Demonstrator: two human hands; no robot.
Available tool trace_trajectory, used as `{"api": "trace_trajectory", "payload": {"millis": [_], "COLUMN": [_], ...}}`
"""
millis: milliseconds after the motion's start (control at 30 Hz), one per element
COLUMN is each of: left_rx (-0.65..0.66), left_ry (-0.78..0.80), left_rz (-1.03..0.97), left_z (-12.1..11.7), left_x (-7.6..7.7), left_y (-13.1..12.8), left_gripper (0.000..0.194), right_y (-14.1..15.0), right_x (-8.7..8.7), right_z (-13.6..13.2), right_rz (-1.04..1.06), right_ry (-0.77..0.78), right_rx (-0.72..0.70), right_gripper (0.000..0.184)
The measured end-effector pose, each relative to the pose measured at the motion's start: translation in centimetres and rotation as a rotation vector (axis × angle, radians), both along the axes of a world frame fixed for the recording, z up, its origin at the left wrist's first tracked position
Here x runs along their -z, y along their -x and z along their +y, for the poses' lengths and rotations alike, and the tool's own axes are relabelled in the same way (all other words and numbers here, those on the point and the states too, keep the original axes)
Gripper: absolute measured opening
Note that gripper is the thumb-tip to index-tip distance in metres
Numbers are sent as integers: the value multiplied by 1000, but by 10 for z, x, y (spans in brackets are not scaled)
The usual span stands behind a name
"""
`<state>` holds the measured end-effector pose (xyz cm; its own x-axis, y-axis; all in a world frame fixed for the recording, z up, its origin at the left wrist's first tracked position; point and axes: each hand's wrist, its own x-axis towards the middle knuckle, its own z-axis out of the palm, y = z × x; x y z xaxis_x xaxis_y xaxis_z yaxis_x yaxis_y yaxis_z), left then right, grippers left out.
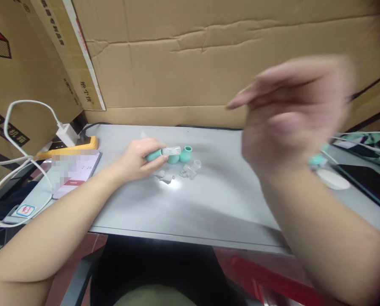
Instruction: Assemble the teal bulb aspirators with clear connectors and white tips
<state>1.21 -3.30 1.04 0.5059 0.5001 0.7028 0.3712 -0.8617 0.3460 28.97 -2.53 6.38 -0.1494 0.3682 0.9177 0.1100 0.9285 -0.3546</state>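
Cardboard [190,76]: twelve o'clock, behind the desk [215,212]
Power strip [69,149]: ten o'clock, charger [68,135] on it
Phone [80,173]: nine o'clock, before the power strip
Bulbs [186,155]: mid-desk, eleven o'clock from tube pieces [192,168]
Disc [333,179]: three o'clock

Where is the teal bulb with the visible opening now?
Near the head view's centre, the bulb is on the table, right of the left hand.

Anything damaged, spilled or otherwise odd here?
The cardboard behind the table has jagged creases, so it looks damaged. The phone has a pixelated patch, unlike its surroundings. Grey bits lie scattered near the left hand; whether they're broken I can't tell. No spill shows.
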Motion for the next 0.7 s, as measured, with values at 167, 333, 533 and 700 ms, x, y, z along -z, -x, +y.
{"api": "trace_trajectory", "payload": {"millis": [167,333,533,700], "left_rx": [-10,-3,14,-7], "left_ry": [16,-10,-6,29], "left_rz": [20,26,22,73], "left_z": [0,0,0,1], "left_x": [1,4,7,4], "left_y": [0,-1,-1,3], "left_gripper": [22,22,23,27], "right_y": [10,20,25,23], "right_x": [47,58,61,65], "right_z": [13,1,-1,1], "right_rz": [-264,-410,-414,-445], "right_ry": [-28,-48,-87,-40], "right_rx": [49,102,83,84], "right_gripper": [32,24,13,16]}}
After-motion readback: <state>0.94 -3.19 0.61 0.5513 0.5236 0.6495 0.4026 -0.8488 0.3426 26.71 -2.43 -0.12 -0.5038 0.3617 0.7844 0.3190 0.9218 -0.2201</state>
